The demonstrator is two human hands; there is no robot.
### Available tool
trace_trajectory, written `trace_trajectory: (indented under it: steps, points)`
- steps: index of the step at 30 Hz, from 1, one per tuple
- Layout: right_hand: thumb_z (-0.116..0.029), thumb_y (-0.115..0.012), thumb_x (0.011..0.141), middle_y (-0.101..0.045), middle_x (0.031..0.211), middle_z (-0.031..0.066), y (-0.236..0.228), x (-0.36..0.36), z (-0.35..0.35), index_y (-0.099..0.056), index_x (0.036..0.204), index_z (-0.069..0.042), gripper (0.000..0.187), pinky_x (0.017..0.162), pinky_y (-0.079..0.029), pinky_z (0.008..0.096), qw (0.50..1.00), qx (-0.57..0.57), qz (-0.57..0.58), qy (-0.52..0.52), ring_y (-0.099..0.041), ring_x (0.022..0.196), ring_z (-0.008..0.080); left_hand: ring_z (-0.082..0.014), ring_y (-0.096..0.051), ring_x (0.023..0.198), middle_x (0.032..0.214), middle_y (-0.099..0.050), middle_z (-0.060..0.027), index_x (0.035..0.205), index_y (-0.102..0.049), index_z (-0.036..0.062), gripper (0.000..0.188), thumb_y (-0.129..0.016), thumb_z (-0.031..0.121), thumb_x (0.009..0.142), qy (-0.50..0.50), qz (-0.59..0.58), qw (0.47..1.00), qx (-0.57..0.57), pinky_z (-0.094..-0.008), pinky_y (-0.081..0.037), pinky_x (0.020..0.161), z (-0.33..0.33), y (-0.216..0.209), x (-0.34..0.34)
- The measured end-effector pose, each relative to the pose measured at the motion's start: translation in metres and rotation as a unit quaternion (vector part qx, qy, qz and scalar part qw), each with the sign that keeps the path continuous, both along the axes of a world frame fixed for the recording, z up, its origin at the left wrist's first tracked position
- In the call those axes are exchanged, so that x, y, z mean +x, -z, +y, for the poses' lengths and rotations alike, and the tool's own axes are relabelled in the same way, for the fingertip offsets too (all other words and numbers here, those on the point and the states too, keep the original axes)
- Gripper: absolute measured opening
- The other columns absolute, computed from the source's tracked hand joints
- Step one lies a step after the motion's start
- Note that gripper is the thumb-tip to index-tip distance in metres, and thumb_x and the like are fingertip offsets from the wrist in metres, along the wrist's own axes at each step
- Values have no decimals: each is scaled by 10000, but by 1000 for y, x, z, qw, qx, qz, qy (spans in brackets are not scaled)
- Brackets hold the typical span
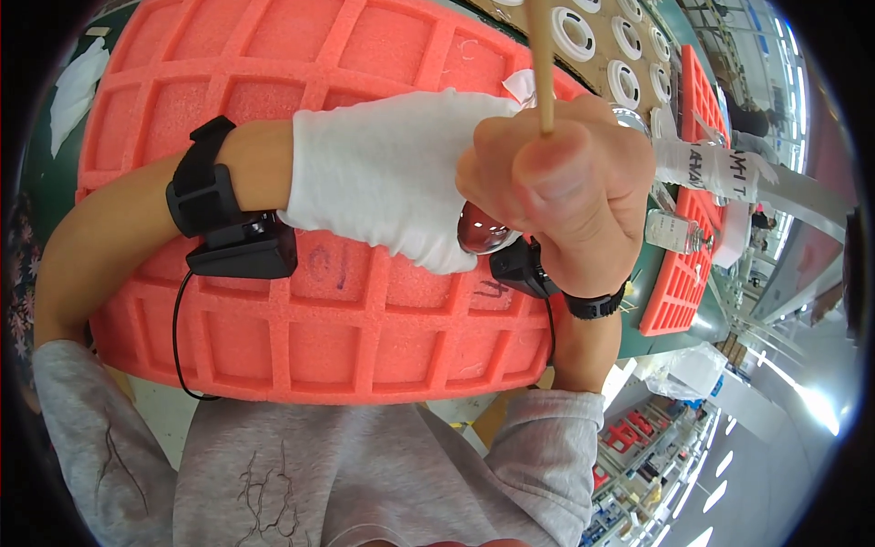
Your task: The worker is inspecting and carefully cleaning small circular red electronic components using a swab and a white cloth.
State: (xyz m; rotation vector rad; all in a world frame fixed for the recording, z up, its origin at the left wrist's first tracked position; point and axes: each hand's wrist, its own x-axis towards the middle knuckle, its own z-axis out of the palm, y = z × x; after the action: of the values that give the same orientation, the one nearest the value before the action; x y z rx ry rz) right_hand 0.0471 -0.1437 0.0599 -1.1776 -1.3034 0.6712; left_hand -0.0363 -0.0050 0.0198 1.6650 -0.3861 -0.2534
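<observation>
Coral-pink foam tray (319, 394), one, divided into square pockets; filled the left and centre of the frame, its lower rim bowed across the middle, above a grey shirt (365, 465). Pocket floors showed along that lower edge, giving the widest room for moving beneath both hands. Green counter (661, 344), visible at far left and as a strip right of centre, between the tray and a narrower red tray (674, 292). Clear bottle (673, 232), pale label, lying beside that second tray. Brown board with white rings (556, 35), upper right, just beyond the large tray's far edge. Crumpled white tissue (77, 91), upper left, by the tray's corner.

Left hand (392, 173), in a white cloth glove, extended from the left over the tray to the centre; its fingers were largely hidden, and how far they were open could not be told. Right hand (565, 182), bare, right of centre, in front of the gloved one: fingers curled tight, thumb uppermost, clenched on a slender wooden stick (541, 64) that ran up to the top edge. Dark-red glossy rounded piece (483, 228), centre of the frame, directly beneath the right hand and against the glove; what gripped it was hidden.
</observation>
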Motion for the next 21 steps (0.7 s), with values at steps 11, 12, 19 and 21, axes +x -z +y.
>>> trace_trajectory:
  steps: [11, 12, 19, 21]
  points:
    - [-436, -474, 1056, -341, 494, -10, 0, 6, -17, -339, 592, -79, 600, 370, -209, 273, 995, -63, 83, -9, -280, 370, 112, -377, -643, 861, 930, -650, -182, 983, -586, 4, 362, -766, 163, 713, -3, -34, 999, 1, -435, -525, 755, -4, 3, 2]
    - [-448, -463, 1058, -334, 490, -16, 0, 8, -17, -328, 588, -89, 608, 366, -203, 271, 992, -72, 99, -15, -271, 363, 110, -382, -643, 871, 931, -649, -184, 979, -588, 1, 364, -769, 167, 711, -21, -76, 997, 27, -436, -526, 762, -6, 4, 3]
    - [-490, -366, 1078, -286, 481, -38, 4, 11, -16, -299, 574, -117, 631, 344, -189, 264, 987, -35, 133, -79, -250, 343, 98, -400, -644, 908, 937, -645, -202, 1019, -584, -6, 423, -786, 187, 700, -32, -119, 988, 88, -432, -531, 784, -5, 7, 6]
    - [-494, -354, 1080, -280, 480, -39, 5, 11, -16, -299, 571, -118, 635, 341, -188, 263, 990, -17, 123, -71, -248, 339, 97, -403, -643, 919, 947, -643, -208, 1048, -578, -8, 461, -796, 185, 690, -40, -92, 991, 89, -430, -532, 789, -6, 7, 7]
